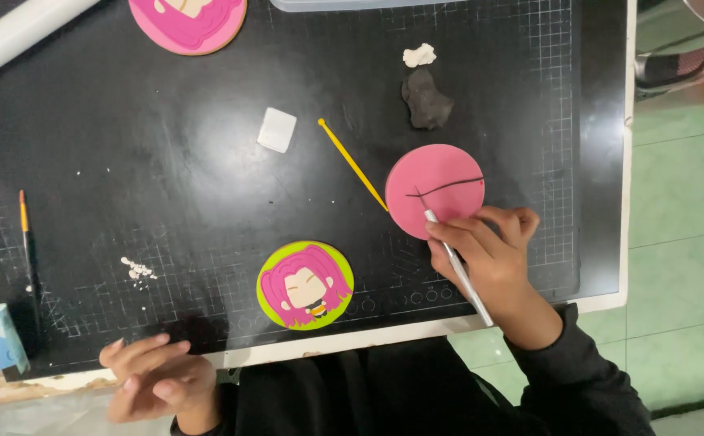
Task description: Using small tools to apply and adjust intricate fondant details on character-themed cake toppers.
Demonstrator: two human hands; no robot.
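Head view shows my right hand gripping a tool, tip on the pink disc's dark line, so I'd press lightly and steadily, left hand loosely curled, empty, at the table edge.

The black cutting mat lies on a white table. On the mat: pink disc, yellow tool, dark clay lump (upper right), white square, figure coaster, brush (left edge).
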